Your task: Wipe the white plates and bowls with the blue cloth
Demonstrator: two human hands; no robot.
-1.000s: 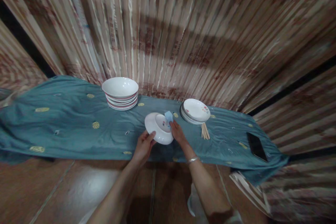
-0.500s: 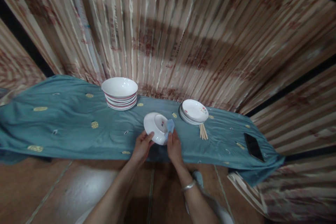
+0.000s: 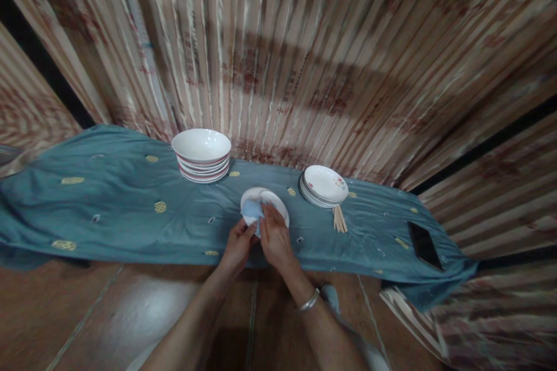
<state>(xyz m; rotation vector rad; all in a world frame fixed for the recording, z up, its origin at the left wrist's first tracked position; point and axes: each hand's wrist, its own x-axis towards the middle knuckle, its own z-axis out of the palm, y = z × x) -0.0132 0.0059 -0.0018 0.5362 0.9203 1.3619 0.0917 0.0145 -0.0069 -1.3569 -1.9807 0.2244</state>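
Left hand (image 3: 238, 243): my grip pinches the plate (image 3: 275, 196) near the front edge of the bench (image 3: 174, 258); a slack pinch could drop it.
Right hand (image 3: 275, 236): grip closed on blue cloth (image 3: 251, 210) against the plate; hard pressing could tip it.
Plate stack (image 3: 322, 184), bowl stack (image 3: 202, 156): wide swings could knock these; I have room between.

A pleated beige and brown curtain (image 3: 278, 23) with reddish printed patches fills the background, and a broad shadow (image 3: 304, 58) falls across its middle. Dark bars (image 3: 491, 148) slant along both sides. Against it stands a long table draped in a rumpled teal cloth (image 3: 117, 203) with yellow motifs. The floor (image 3: 100, 324) has brown tiles with pale joints and a bright patch of reflected light (image 3: 152, 307).
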